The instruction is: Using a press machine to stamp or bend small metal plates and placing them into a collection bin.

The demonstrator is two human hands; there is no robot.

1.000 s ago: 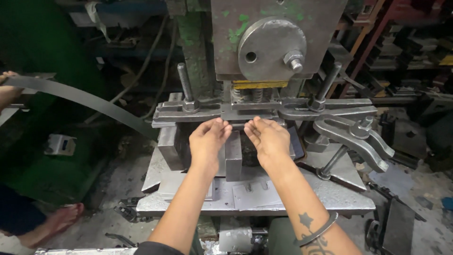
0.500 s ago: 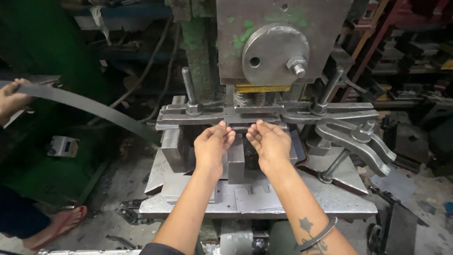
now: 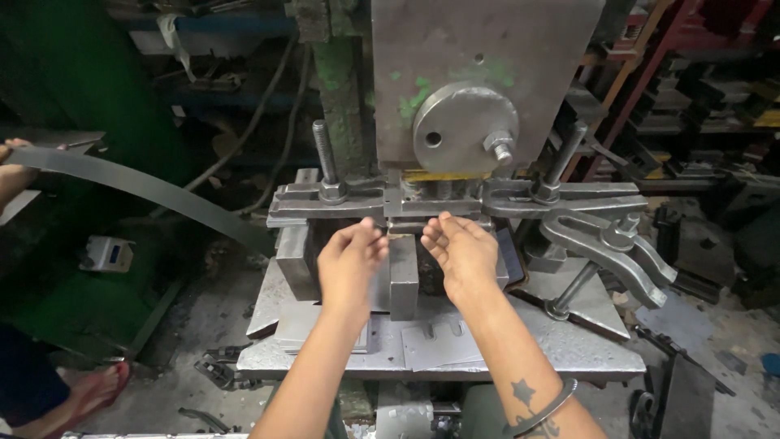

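Note:
My left hand (image 3: pixel 349 264) and my right hand (image 3: pixel 465 254) rest side by side on the steel die block (image 3: pixel 404 276) of a press. Their fingertips point inward and meet at the narrow gap under the horizontal clamp bar (image 3: pixel 357 199). The fingers are curled and close together. Whether they pinch anything is hidden. The press ram (image 3: pixel 487 73) with a round steel disc (image 3: pixel 463 126) hangs just above the hands. A bangle and a star tattoo show on my right forearm.
A long dark metal strip (image 3: pixel 138 191) curves in from the left, held by another person's hand (image 3: pixel 12 162); that person's sandalled foot (image 3: pixel 85 394) is at lower left. Thin punched sheets (image 3: pixel 439 341) lie on the press bed (image 3: pixel 585 349). Heavy clamp arms (image 3: pixel 605 244) sit at right.
My hands stay at the die, fingertips shifting a little toward the middle gap. The other person's hand and the strip's end have moved slightly at the left edge.

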